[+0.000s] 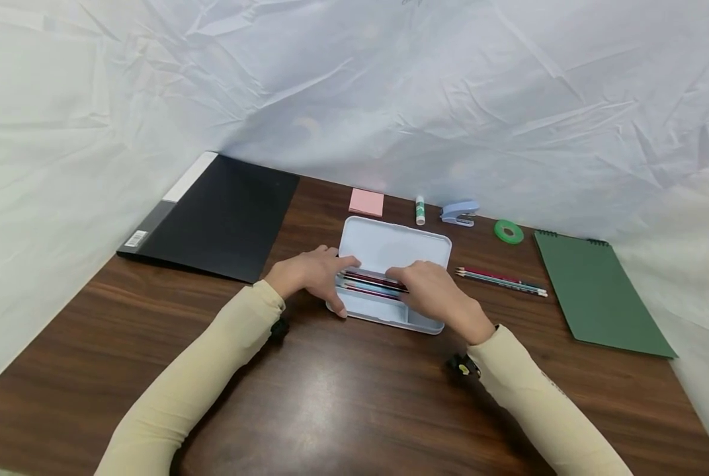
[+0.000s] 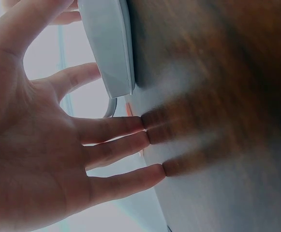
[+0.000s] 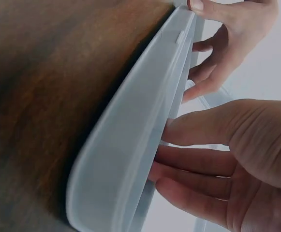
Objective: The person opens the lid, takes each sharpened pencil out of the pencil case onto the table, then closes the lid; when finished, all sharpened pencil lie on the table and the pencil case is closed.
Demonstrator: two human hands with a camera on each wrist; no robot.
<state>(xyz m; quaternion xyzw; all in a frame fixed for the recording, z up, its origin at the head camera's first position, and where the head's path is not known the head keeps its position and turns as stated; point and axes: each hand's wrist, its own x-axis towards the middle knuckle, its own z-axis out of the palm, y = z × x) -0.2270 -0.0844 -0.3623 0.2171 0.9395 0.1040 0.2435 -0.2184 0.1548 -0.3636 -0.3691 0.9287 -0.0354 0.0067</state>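
Observation:
An opened white pencil case [image 1: 396, 242] lies on the table with several pencils [image 1: 371, 284] lengthwise inside it. At its left end is my left hand [image 1: 313, 270], thumb at the front rim and index finger towards the hinge side. The left wrist view shows this hand's other fingers straight, tips down on the table [image 2: 217, 106]. My right hand [image 1: 432, 291] reaches over the right part of the case, its fingers at the pencils' right ends. In the right wrist view the case's front wall [image 3: 125, 140] hides those fingertips, so I cannot tell whether they pinch a pencil.
More pencils [image 1: 500, 281] lie right of the case, beside a green spiral notebook [image 1: 604, 291]. Behind stand or lie pink sticky notes [image 1: 366, 202], a glue stick [image 1: 420, 210], a blue stapler [image 1: 459, 213] and green tape [image 1: 508, 232]. A black folder [image 1: 217, 218] lies left.

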